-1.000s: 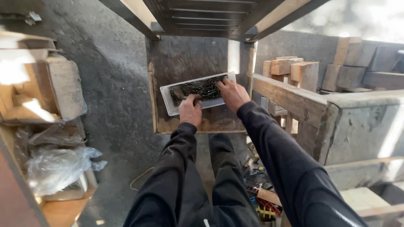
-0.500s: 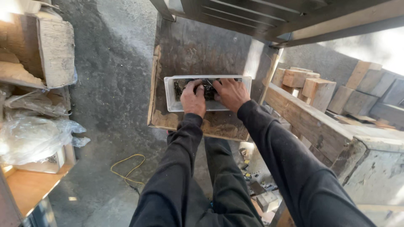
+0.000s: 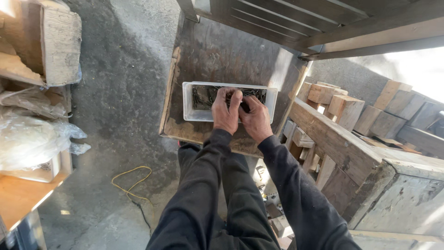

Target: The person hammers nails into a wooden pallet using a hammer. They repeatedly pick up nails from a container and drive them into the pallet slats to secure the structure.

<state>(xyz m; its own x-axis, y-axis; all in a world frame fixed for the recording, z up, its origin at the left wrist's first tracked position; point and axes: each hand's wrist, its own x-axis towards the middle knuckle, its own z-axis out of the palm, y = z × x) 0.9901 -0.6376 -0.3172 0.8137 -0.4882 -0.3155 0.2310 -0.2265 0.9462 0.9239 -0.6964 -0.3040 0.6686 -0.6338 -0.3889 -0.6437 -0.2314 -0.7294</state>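
A white rectangular tray [image 3: 190, 109] full of dark nails [image 3: 203, 96] sits on a worn wooden board [image 3: 217, 55]. My left hand [image 3: 226, 112] and my right hand [image 3: 255, 118] are side by side over the tray's middle, fingers dipped into the nails. The fingertips are curled among the nails and partly hidden, so a firm grasp does not show. Both sleeves are black.
A wooden pallet frame [image 3: 323, 23] overhangs the top. Stacked wooden blocks [image 3: 344, 109] and a long beam [image 3: 340, 139] stand at the right. A plastic bag [image 3: 32, 139] and wood pieces [image 3: 58, 41] lie at the left. A yellow cord [image 3: 132, 183] curls on the concrete floor.
The view has tilted and moved closer over the tray. Both hands have drawn together from the tray's edges to its middle, into the nails.
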